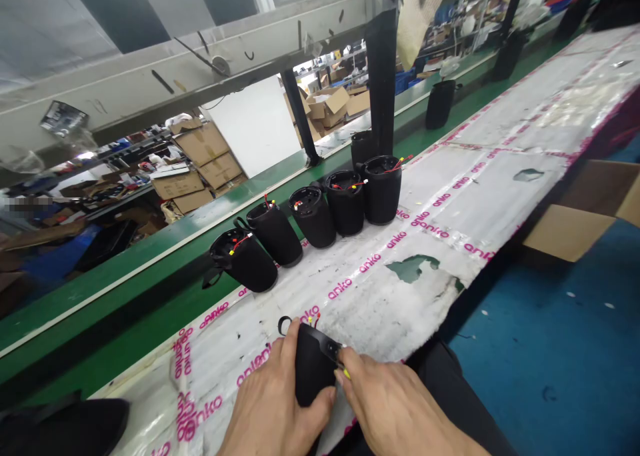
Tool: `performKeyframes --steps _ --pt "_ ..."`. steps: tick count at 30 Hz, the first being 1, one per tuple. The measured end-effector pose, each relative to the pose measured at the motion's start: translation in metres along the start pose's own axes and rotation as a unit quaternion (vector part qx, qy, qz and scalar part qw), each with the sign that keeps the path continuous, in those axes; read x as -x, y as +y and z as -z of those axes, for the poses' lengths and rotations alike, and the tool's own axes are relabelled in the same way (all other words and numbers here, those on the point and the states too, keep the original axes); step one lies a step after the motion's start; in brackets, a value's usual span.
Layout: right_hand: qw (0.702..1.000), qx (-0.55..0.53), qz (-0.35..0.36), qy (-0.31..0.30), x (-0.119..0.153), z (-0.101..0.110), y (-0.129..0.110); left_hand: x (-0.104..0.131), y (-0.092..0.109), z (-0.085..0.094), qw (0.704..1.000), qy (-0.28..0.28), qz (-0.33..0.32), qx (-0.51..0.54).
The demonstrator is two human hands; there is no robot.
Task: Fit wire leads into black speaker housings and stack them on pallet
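Note:
A black fabric-covered cylinder with a small loop strap leans on the near part of the covered bench, low in the middle of the view. Round its left side is my left hand, index finger along the rim and thumb across the front. My right hand is closed at the right of its top rim, around something small with a bit of yellow showing; the fingers mostly hide it. Red and yellow wires poke out behind the rim. Several similar black cylinders stand in a row beyond, open tops up, with coloured wires.
White sheeting printed with pink lettering covers the bench, torn in places. Behind runs a green conveyor carrying more black cylinders. A black object lies at lower left. An open cardboard box is at the right.

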State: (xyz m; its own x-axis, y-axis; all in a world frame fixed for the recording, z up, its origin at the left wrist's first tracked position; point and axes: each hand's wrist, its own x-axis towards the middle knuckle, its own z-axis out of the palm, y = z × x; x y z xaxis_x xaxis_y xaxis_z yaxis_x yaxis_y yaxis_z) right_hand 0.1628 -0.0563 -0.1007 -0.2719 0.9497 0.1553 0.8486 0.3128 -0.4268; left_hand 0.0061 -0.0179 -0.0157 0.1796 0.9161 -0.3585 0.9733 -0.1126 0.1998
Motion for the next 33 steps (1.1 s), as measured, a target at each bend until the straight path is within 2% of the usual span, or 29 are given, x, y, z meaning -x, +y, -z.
performKeyframes --steps 6,15,17,21,28,30,33 --pt "0.997 0.027 -0.033 -0.062 -0.011 0.014 -0.007 -0.005 -0.006 -0.006 1.000 -0.007 -0.002 -0.004" --pt "0.995 0.028 -0.032 -0.086 -0.018 0.020 -0.006 -0.006 0.000 -0.005 0.999 -0.022 0.021 -0.021" --pt "0.996 0.028 -0.035 -0.077 -0.016 0.015 -0.005 -0.006 0.000 -0.004 1.000 -0.020 0.017 -0.018" --pt "0.998 0.064 -0.008 -0.018 -0.009 0.006 -0.003 -0.004 -0.003 -0.001 1.000 -0.015 -0.002 0.010" --pt "0.996 0.026 0.069 -0.041 -0.015 0.030 0.002 -0.015 -0.017 0.008 0.987 -0.034 -0.016 0.153" --pt "0.997 0.023 0.061 -0.036 -0.016 0.032 0.002 -0.020 -0.019 0.004 0.985 -0.034 -0.019 0.170" --pt "0.999 0.018 0.035 -0.024 -0.014 0.030 0.003 -0.024 -0.020 -0.002 0.984 0.002 -0.022 0.175"
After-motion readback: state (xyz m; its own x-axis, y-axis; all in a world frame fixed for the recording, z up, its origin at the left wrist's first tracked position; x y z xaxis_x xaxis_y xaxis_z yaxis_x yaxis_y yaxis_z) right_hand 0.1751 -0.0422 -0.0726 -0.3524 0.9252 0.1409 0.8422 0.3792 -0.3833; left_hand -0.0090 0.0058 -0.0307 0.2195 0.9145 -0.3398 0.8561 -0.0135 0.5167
